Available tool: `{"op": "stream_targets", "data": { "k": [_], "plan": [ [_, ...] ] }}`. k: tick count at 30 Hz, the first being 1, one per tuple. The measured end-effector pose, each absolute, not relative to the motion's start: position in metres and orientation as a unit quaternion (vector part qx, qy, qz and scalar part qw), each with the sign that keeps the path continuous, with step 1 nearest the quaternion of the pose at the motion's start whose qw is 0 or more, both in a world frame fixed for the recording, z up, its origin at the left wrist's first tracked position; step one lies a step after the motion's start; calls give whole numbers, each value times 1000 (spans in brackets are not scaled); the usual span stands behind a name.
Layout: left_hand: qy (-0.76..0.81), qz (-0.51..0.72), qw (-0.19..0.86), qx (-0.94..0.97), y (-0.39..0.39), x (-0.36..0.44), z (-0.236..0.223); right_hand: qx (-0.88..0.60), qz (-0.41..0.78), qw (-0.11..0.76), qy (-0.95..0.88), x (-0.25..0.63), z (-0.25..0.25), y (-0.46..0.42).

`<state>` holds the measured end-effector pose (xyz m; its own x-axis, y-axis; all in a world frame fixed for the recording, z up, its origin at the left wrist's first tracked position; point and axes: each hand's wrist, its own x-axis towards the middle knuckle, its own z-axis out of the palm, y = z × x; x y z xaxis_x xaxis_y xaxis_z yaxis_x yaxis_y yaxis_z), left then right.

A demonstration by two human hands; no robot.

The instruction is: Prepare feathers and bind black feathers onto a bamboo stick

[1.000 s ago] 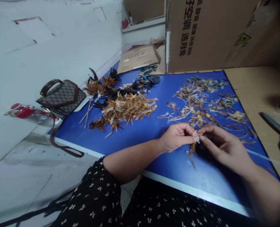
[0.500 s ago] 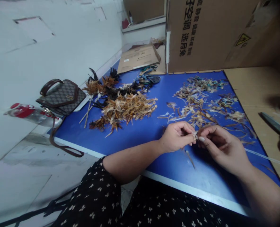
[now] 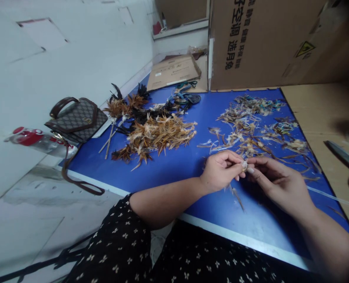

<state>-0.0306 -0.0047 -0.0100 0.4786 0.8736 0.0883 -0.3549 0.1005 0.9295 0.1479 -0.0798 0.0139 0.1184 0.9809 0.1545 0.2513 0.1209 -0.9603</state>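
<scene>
Head view: your left hand [image 3: 221,171] pinches a pale scrap [image 3: 244,165], right hand [image 3: 283,184] half-curled at it, grip unclear; feathers [image 3: 248,147] crowd just beyond, scissors [image 3: 346,158] right, bag [image 3: 77,118] left

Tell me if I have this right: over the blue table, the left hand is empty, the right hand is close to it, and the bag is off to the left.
One thing is wrong: the left hand isn't empty. The head view shows it pinching a small pale piece between thumb and fingers. The rest stands.
</scene>
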Motion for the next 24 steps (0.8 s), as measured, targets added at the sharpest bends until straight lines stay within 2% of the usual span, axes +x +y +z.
{"op": "stream_targets", "data": {
  "k": [10, 17, 24],
  "plan": [
    [222, 440, 701, 516, -1, -32, -13, -552, 279, 479, -623, 152, 17, -78],
    [239, 401, 738, 487, -6, -35, -13, -492, 23, 508, -706, 154, 9, -70],
    [297, 461, 712, 439, 3, -37, -13, -489, -2, 486, -724, 155, 8, -68]
  ]
}}
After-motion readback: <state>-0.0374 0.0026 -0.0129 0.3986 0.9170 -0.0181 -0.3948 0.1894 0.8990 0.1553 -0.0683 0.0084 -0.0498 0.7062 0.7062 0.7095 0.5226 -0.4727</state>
